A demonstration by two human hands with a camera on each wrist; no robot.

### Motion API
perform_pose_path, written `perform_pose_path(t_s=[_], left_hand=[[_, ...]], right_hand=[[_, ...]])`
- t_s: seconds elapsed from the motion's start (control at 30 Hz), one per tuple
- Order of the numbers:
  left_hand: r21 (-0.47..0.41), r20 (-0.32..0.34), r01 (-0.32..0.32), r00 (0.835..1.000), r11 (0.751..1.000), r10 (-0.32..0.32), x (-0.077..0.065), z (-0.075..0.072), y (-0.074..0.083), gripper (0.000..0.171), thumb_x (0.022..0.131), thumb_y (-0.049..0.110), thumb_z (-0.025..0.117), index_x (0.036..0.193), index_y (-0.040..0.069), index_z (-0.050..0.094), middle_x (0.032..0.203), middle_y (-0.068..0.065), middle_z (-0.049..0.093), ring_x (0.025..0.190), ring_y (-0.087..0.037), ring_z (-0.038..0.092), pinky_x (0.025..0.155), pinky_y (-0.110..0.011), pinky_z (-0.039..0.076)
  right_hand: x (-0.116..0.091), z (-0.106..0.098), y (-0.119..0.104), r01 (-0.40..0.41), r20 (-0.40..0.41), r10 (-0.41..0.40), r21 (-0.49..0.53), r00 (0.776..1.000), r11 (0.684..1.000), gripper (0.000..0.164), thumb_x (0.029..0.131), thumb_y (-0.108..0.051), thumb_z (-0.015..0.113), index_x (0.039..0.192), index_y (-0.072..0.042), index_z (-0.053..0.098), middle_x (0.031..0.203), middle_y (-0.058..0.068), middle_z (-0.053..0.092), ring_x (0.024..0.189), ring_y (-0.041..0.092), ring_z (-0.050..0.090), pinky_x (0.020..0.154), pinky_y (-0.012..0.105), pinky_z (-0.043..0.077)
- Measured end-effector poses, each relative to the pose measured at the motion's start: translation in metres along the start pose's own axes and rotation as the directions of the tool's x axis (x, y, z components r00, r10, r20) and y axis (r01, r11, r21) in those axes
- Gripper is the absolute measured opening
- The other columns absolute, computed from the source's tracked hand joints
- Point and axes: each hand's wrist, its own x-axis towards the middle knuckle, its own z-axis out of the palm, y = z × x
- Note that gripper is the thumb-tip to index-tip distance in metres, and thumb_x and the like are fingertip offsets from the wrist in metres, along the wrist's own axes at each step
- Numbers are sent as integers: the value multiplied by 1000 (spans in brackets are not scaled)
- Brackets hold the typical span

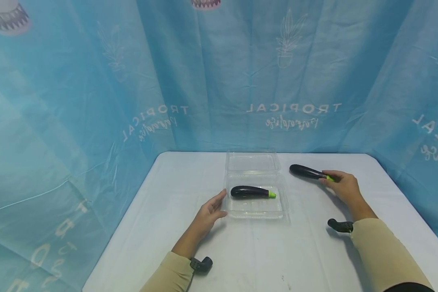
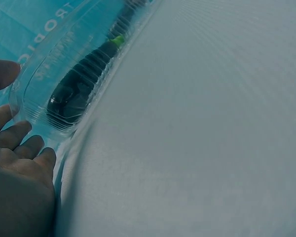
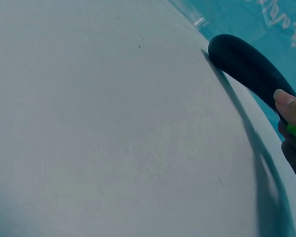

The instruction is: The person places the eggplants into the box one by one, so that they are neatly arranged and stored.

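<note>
My right hand [image 1: 344, 187] holds a dark eggplant [image 1: 305, 171] by its green stem end, to the right of the clear plastic container [image 1: 255, 213]. In the right wrist view, the thumb [image 3: 286, 97] presses against the held eggplant [image 3: 246, 61], whose shadow falls on the table. A second eggplant [image 1: 249, 191] lies inside the container's base, its green end pointing right. At the container's left side is my left hand [image 1: 207, 215], its thumb and fingers spread apart by the edge. The left wrist view shows the fingers [image 2: 15, 134] next to the container's ribbed wall.
The container's lid [image 1: 252, 161] lies folded back toward the far table edge. A white-covered table [image 1: 190, 170] carries everything. Blue printed curtains [image 1: 219, 81] enclose it behind and on both sides. Dark wrist-worn devices [image 1: 201, 264] stick out from both sleeves.
</note>
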Motion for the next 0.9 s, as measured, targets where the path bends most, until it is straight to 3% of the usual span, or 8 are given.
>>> perform_pose_path(t_s=[0.3,0.4,0.5,0.63,0.77,0.9], left_hand=[[14,0,1,1000,1000,-1,0,0,1,73,92,0,70,159,4,42,167,-1,36,154,-18,29,120,-24,28],[17,-3,-5,1000,1000,5,0,0,0,74,92,1,70,160,4,42,167,-1,36,154,-19,29,120,-25,28],[20,-1,-6,1000,1000,6,0,1,0,74,92,2,70,160,3,41,167,-1,35,154,-19,29,121,-26,28],[21,1,1,1000,1000,-1,0,1,0,74,92,3,71,160,4,41,167,-1,35,154,-19,28,121,-27,28],[16,4,-2,1000,1000,2,1,0,-1,74,93,3,71,160,3,41,167,-2,35,155,-20,28,122,-29,27],[4,9,-16,1000,1000,16,2,0,-1,74,92,2,71,160,1,40,168,-5,34,155,-23,27,123,-31,26]], right_hand=[[-7,5,-6,-31,-55,37,103,998,994,60,93,-41,82,137,-3,69,141,23,62,137,42,52,110,57,45],[-9,6,-9,-32,-70,41,125,997,992,61,92,-42,82,137,-3,70,141,21,63,136,39,53,108,47,50],[-15,8,-16,-27,-91,41,155,995,988,60,92,-42,82,137,-4,70,140,19,64,134,36,55,100,28,53],[-23,14,-29,-34,-112,60,223,992,974,61,91,-43,84,138,-6,70,142,17,63,131,31,57,88,12,50],[-29,19,-41,-27,-120,66,301,991,953,63,89,-43,86,138,-7,71,144,16,62,125,20,60,88,9,50],[-34,24,-51,28,-133,21,354,991,935,59,89,-39,87,135,-6,72,141,15,64,115,7,63,87,9,52]])
